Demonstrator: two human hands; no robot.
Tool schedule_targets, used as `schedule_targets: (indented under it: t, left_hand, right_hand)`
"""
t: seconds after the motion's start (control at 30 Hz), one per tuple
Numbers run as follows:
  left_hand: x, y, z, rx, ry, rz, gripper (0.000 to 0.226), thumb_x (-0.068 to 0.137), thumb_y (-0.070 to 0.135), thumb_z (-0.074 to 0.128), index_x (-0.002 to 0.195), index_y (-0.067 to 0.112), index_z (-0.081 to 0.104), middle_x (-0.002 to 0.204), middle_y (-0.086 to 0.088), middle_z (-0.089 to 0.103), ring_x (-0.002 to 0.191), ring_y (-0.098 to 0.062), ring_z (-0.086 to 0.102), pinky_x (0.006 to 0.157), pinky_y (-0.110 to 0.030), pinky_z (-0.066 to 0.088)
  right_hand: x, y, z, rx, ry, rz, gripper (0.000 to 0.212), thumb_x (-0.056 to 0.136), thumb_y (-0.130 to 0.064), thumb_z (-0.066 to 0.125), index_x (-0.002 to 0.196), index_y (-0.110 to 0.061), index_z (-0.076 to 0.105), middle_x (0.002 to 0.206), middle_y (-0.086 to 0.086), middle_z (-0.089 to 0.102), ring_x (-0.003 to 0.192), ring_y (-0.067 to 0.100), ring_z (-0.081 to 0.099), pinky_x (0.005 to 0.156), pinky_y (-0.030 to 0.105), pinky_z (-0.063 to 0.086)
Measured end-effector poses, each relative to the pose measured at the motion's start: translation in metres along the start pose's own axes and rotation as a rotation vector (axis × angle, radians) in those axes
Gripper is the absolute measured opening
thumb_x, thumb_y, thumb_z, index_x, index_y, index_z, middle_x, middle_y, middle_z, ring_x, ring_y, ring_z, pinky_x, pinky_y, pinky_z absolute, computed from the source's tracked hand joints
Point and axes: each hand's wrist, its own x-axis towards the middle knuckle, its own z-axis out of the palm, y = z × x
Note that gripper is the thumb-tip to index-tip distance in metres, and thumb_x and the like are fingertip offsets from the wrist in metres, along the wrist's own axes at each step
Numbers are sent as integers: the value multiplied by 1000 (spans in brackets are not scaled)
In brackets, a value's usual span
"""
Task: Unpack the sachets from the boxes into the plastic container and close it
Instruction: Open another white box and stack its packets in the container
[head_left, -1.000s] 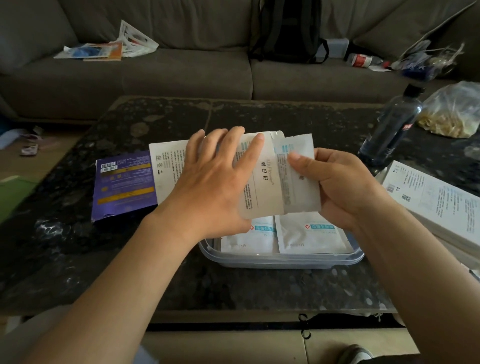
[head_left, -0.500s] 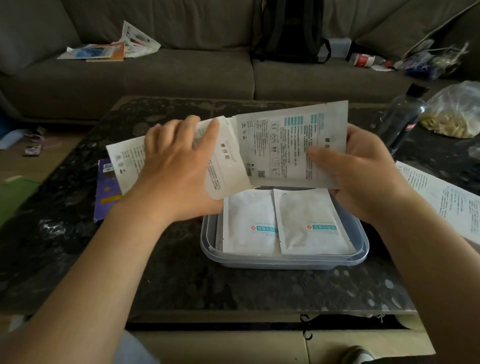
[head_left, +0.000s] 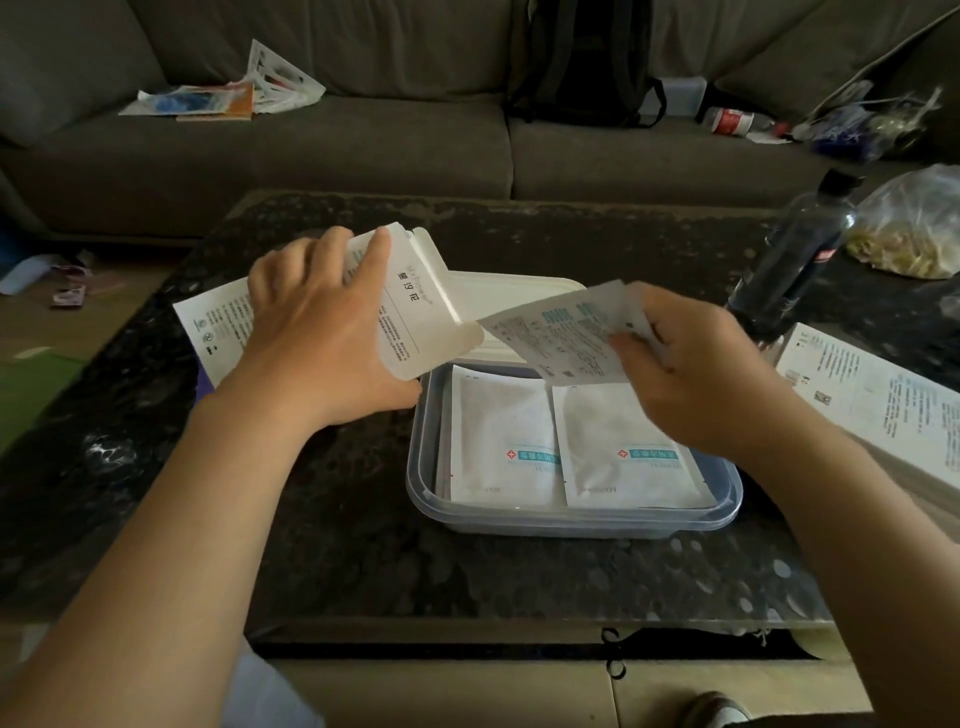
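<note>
Sachets (head_left: 563, 336), seemingly several, are pinched by the right hand (head_left: 698, 379); the left hand (head_left: 319, 332) grips the box (head_left: 415, 306).

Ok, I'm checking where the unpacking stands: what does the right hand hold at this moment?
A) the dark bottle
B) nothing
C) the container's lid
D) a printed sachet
D: the right hand pinches a printed sachet over the far end of the open plastic container, while the left hand grips the white box.
</note>
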Motion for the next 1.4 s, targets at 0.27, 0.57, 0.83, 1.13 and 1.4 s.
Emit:
schedule_targets:
  t: [0.27,0.57,0.83,1.13,1.4]
  left_hand:
    - [0,-7,-2,-26,-14,-54,132,55,62,85,154,27,6,155,-7,20,141,-37,19,117,-55,13]
    - [1,-6,-2,-35,-25,-52,134,54,68,82,155,27,4,156,-8,19,143,-38,17,117,-56,14]
    - [1,-5,-2,-54,-30,-45,133,56,66,84,155,28,3,156,-7,18,143,-37,17,117,-55,14]
    - [1,-3,0,-64,-48,-38,133,56,67,82,156,28,3,156,-5,19,142,-36,18,117,-55,15]
    - [2,-1,3,-77,-49,-30,132,56,68,81,156,29,5,156,-3,20,142,-35,18,117,-54,15]
  right_hand:
    - [-4,-5,20,-236,-111,-91,43,98,-4,57,136,-24,56,102,3,72,81,20,69,70,34,61]
    - [-13,-16,49,-164,-527,-102,56,97,-50,56,149,-34,44,156,-11,41,141,10,38,114,18,23]
    - [-4,-6,56,-94,-617,92,60,98,-55,50,153,-43,30,165,-19,15,151,11,20,121,32,19]
    - [10,-11,63,-197,-743,71,81,92,-66,49,156,-50,2,167,-17,-8,155,15,-4,124,41,12]
    - [18,-15,65,-240,-790,68,83,90,-70,48,156,-47,3,167,-15,-6,155,16,-3,123,42,13]
